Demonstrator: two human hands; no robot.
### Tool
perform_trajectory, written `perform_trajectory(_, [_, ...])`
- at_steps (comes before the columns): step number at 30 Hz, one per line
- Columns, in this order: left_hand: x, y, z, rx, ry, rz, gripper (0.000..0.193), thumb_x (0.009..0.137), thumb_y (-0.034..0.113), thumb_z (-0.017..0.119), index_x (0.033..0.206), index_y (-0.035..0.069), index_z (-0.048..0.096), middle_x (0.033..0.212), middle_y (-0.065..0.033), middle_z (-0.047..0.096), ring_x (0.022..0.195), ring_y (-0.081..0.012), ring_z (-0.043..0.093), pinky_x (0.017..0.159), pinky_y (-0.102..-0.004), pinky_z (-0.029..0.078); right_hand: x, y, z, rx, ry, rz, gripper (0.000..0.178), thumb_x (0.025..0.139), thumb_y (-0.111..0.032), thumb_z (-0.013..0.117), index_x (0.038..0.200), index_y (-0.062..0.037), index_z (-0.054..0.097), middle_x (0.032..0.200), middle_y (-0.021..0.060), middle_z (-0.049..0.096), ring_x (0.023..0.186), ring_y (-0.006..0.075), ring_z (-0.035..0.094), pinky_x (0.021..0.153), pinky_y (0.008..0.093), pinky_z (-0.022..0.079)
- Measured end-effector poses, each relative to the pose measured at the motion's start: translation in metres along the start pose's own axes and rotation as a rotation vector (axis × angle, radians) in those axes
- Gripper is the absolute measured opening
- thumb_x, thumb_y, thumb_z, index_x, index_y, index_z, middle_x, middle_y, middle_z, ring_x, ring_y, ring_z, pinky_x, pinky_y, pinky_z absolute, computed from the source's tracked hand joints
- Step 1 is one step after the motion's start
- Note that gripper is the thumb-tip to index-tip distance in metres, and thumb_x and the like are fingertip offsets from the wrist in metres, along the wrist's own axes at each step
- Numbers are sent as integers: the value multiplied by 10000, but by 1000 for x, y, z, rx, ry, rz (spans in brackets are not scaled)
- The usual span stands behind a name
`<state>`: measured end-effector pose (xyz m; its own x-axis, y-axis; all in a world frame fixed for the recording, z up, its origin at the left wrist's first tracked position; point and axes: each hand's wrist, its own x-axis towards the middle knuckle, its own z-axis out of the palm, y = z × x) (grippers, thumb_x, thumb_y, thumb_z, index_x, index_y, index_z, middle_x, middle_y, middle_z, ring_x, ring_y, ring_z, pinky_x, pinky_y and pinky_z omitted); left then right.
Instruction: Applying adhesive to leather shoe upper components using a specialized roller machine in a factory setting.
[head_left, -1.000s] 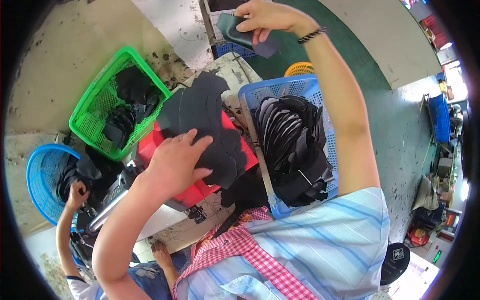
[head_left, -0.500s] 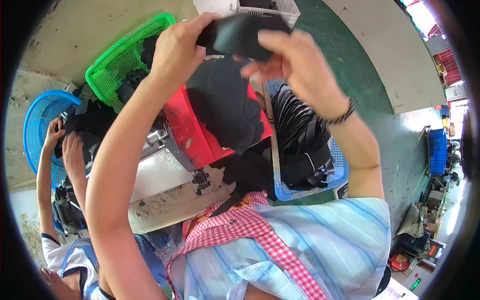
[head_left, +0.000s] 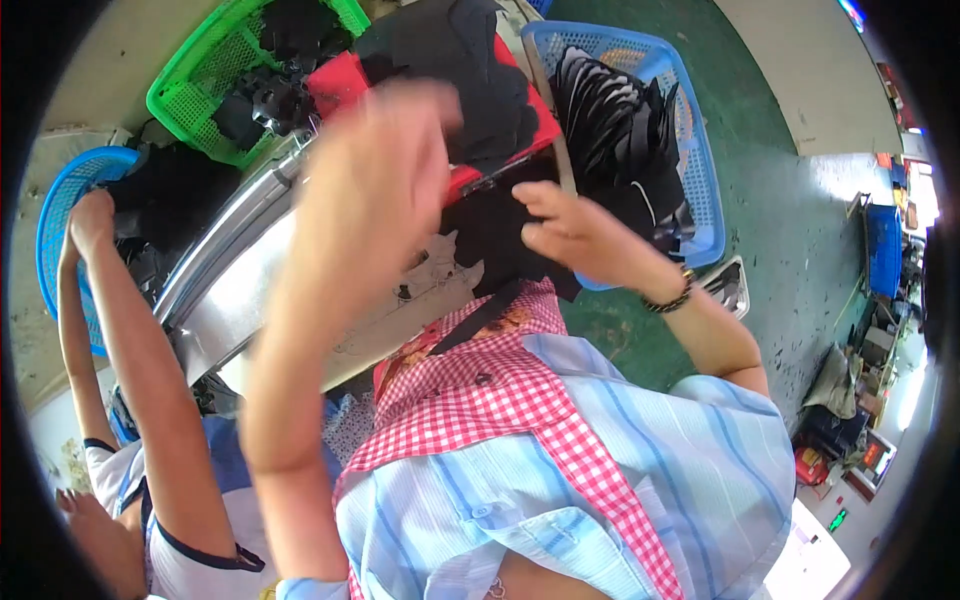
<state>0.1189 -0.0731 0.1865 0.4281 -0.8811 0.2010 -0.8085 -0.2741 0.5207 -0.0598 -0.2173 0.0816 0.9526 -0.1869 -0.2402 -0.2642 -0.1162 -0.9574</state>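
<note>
My left hand (head_left: 385, 150) is smeared by motion over the near left side of the red box-like stand (head_left: 340, 84); its fingers cannot be made out. Flat black cut pieces (head_left: 450, 70) lie stacked on that stand, beyond my left hand. To the right, my right hand (head_left: 580, 232) has its fingers apart and partly bent, with nothing seen in them. It hovers above dark cloth-like material (head_left: 500, 240) at the stand's near side, close to a blue basket (head_left: 705, 160). Many thin black pieces (head_left: 620, 110) stand in a row inside this basket.
A green basket (head_left: 190, 95) with black pieces stands at the far left. Beside it, a co-worker's hands (head_left: 92, 222) reach into a round blue basket (head_left: 55, 200). A shiny metal machine part (head_left: 235, 240) lies between us. A small tray (head_left: 728, 285) sits on the green floor.
Both hands have come down nearer my body, and the black piece they held up is no longer in sight between them. The view has shifted, with the stand now higher in it.
</note>
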Motion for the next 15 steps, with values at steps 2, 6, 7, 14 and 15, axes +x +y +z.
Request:
perform_trajectory(2, [-69,-1,33,-407,-338,-195,227,802,57,530,997,-36,601,923,-192,637,853,-343,625,758,-381,496,-4,37,38,-126,0,184,575,869,-150,597,1350,29,338,1327,206,431,1296,284,367,1055,368,312])
perform_trajectory(6, [-166,-71,164,-909,-315,-831,377,848,94,540,1215,10,538,1106,-118,625,1004,-206,598,850,-317,468,25,133,95,-659,472,137,727,772,-183,649,1353,61,286,1410,280,281,1302,427,294,1072,431,279])
perform_trajectory(7, [-166,-81,178,-1216,-277,-1084,427,843,85,550,1261,12,502,1152,-104,610,1050,-205,578,876,-317,455,36,148,93,-790,590,132,752,754,-199,654,1348,64,275,1402,285,279,1306,430,278,1061,465,280])
perform_trajectory(14, [-158,-100,231,-1583,-228,-1203,488,848,80,587,1310,39,433,1270,-92,527,1169,-204,490,976,-359,388,35,136,93,-768,537,495,798,666,-309,748,1277,24,359,1315,233,400,1230,404,383,966,514,376])
perform_trajectory(15, [-158,-101,234,-1612,-237,-1211,478,849,80,590,1299,37,437,1256,-89,535,1157,-203,497,971,-367,393,37,137,88,-768,541,505,798,666,-309,748,1277,24,359,1315,233,400,1230,404,383,966,514,376])
